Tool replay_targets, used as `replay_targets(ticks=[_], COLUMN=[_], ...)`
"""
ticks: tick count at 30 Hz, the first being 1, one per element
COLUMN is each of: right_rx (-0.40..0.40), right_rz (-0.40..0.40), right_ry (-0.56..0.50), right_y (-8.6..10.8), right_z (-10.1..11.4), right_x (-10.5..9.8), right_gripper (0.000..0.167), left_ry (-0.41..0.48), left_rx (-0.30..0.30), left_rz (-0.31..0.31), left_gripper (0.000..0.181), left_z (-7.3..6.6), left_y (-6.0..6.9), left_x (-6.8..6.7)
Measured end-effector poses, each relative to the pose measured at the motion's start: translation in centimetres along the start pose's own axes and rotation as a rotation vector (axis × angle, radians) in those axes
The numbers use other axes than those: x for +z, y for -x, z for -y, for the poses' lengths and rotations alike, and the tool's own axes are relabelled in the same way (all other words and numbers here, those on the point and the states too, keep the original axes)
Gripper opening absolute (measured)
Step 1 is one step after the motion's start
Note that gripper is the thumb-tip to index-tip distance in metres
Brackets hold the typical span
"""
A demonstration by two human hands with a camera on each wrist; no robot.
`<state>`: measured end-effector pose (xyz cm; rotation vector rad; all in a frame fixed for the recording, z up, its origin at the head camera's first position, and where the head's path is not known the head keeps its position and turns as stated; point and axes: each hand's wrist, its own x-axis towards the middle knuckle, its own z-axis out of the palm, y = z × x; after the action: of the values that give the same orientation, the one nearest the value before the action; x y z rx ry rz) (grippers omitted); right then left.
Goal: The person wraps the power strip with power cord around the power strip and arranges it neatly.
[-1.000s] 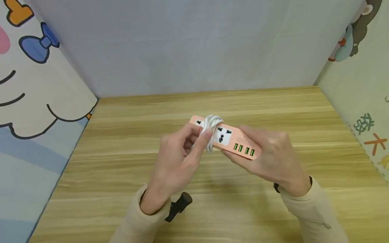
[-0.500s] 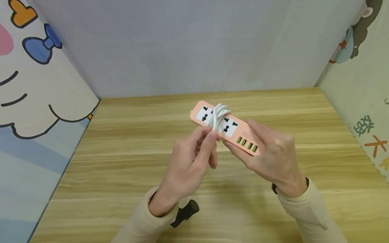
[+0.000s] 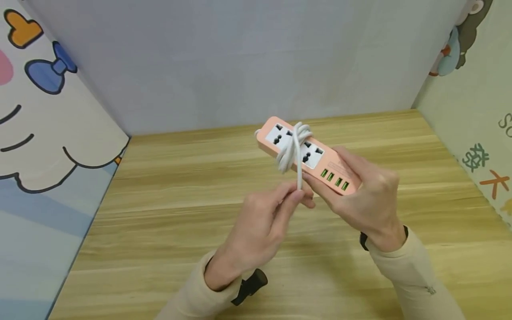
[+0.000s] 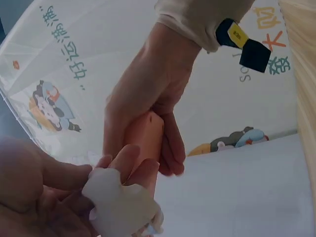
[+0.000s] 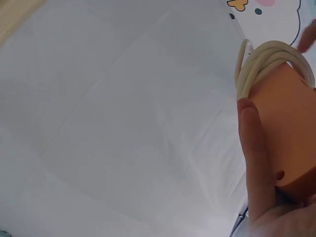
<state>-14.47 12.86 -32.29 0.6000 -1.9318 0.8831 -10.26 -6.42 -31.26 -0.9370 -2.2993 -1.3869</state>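
Observation:
A pink power strip (image 3: 333, 159) with white socket panels and green USB ports is held up at a slant above the table. My right hand (image 3: 370, 200) grips its USB end. White cable (image 3: 287, 155) is wound in several turns around the strip's middle. Below those turns, my left hand (image 3: 260, 226) pinches a straight length of the cable between thumb and fingers. In the left wrist view a pale lumpy white shape (image 4: 118, 205) lies by the left fingers; its details are washed out. The right wrist view shows the strip's plain underside (image 5: 284, 118) with cable loops (image 5: 271, 61) around it.
Beneath the hands is a wood-grain table (image 3: 172, 178). A pale cloth wall (image 3: 256, 66) stands behind it, with cartoon-printed panels at the left and right. A black wrist mount (image 3: 251, 286) sticks out beside the left sleeve.
The strip has risen and shifted right in the head view, tilting more steeply. My left hand has moved from over the coils to below the strip, drawing a length of cable down.

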Motion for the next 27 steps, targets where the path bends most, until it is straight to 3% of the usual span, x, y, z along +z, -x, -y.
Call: replay_targets(ticks=[2, 7, 9, 17, 20, 23, 27], right_rx=[0.036, 0.156, 0.207, 0.322, 0.353, 0.392, 0.449], right_rz=[-0.009, -0.005, -0.004, 0.05, 0.065, 0.097, 0.165], right_ry=[-0.034, -0.26, -0.348, -0.474, -0.513, -0.55, -0.621], right_y=[-0.1, -0.4, -0.5, -0.8, -0.8, -0.9, -0.8], right_z=[0.1, 0.3, 0.3, 0.6, 0.6, 0.7, 0.8], right_x=[-0.3, -1.1, -1.4, -2.0, -2.3, -2.5, -2.4], right_gripper=[0.059, 0.037, 0.039, 0.039, 0.036, 0.035, 0.035], left_ry=[-0.047, -0.007, 0.004, 0.054, 0.09, 0.159, 0.232], left_rx=[0.02, -0.009, -0.029, -0.112, -0.14, -0.214, -0.267], left_rz=[0.039, 0.146, 0.164, 0.094, 0.077, 0.05, -0.025], left_gripper=[0.02, 0.027, 0.03, 0.019, 0.021, 0.026, 0.034], left_z=[0.2, 0.6, 0.9, 2.9, 3.5, 3.8, 4.2], left_y=[-0.1, -0.1, -0.3, -1.0, -1.3, -1.5, -1.4], left_x=[-0.2, -0.6, -0.7, -1.6, -2.1, -2.5, -3.2])
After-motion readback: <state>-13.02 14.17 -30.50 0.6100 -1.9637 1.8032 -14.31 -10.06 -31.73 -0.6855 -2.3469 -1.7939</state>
